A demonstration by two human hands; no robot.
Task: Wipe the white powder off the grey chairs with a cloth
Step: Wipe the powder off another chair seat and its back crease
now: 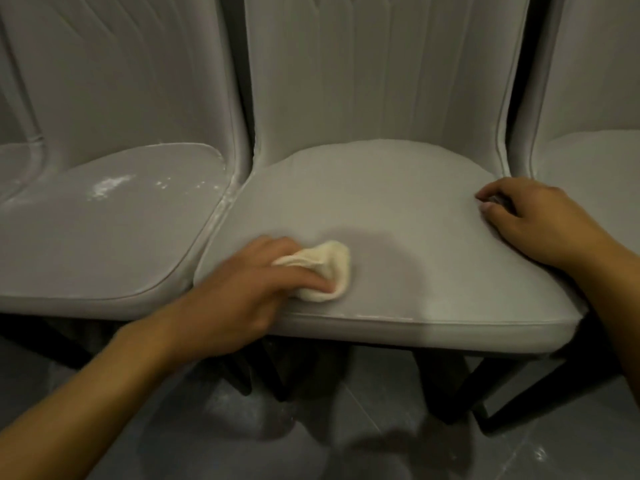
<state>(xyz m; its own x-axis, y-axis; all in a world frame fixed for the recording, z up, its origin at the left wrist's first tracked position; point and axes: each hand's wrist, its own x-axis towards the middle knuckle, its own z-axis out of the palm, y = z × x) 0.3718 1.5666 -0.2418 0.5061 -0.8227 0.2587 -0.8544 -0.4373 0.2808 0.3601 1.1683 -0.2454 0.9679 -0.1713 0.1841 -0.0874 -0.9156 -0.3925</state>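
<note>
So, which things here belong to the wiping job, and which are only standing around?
For the job:
- crumpled cream cloth, gripped by the left hand
- middle grey padded chair, where the right hand rests
- left grey padded chair with white powder patches

Just around:
- grey tiled floor
- black chair legs

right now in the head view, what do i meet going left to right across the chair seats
white powder → left hand → cloth → right hand → far-right chair seat
</note>
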